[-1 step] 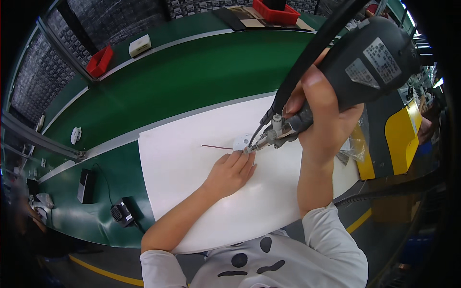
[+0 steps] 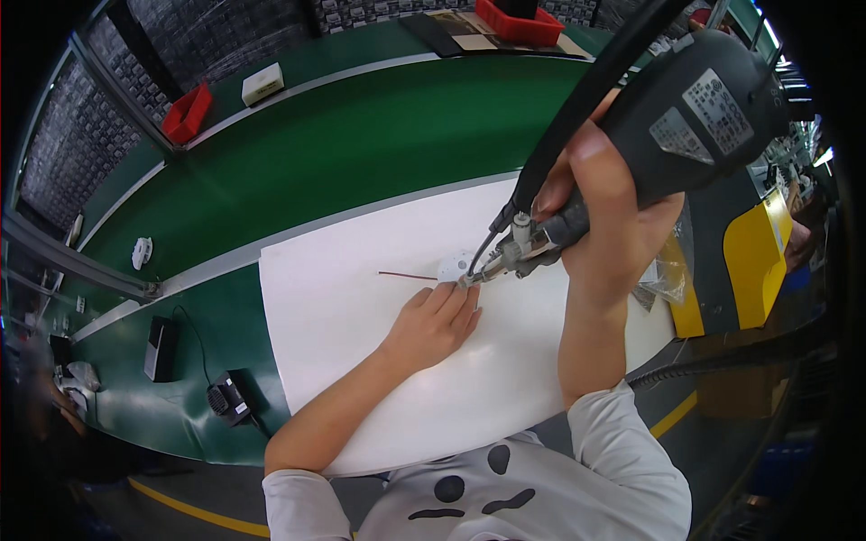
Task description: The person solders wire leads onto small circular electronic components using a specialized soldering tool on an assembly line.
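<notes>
My right hand (image 2: 606, 212) grips a black powered screwdriver (image 2: 695, 117) with a black hose running up from its nose. Its metal tip (image 2: 471, 279) points down-left and touches a small round white part (image 2: 454, 265) lying on a white mat (image 2: 334, 325). My left hand (image 2: 435, 320) lies flat on the mat, with its fingertips against the near edge of the white part. A thin reddish wire (image 2: 406, 274) sticks out to the left of the part.
A green conveyor belt (image 2: 361, 135) runs behind the mat. Red bins (image 2: 188, 113) (image 2: 519, 22) and a white box (image 2: 262, 84) stand along the far side. A black box (image 2: 161, 347) and a black plug (image 2: 225, 397) lie at the left. A yellow panel (image 2: 753, 252) stands at the right.
</notes>
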`<state>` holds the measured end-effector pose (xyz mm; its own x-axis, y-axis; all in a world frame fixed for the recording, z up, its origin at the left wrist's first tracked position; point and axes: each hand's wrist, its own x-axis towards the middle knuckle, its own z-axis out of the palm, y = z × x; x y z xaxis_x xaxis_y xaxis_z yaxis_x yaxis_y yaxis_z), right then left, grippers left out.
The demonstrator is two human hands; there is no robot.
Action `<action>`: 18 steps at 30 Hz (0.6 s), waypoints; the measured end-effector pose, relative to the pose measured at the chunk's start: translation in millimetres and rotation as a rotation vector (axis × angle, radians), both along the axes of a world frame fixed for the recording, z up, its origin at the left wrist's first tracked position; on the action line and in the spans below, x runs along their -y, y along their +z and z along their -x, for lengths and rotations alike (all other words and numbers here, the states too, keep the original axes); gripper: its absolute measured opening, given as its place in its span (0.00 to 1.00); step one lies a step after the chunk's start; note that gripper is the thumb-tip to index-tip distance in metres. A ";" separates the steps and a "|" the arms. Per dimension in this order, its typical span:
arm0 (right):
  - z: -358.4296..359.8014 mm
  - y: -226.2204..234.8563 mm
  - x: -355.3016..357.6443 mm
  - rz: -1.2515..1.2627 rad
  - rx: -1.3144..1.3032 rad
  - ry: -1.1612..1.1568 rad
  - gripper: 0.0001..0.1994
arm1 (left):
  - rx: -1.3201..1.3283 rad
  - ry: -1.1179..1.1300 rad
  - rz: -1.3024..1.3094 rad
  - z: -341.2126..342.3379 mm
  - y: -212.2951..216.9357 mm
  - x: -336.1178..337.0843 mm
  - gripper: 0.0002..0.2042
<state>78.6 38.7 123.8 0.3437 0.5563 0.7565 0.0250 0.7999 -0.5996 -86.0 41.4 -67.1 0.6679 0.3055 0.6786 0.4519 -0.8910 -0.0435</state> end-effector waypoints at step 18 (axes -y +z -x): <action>4.1 -5.0 -6.6 0.013 0.005 -0.013 0.14 | 0.031 -0.003 0.019 0.0 -1.1 -4.1 0.21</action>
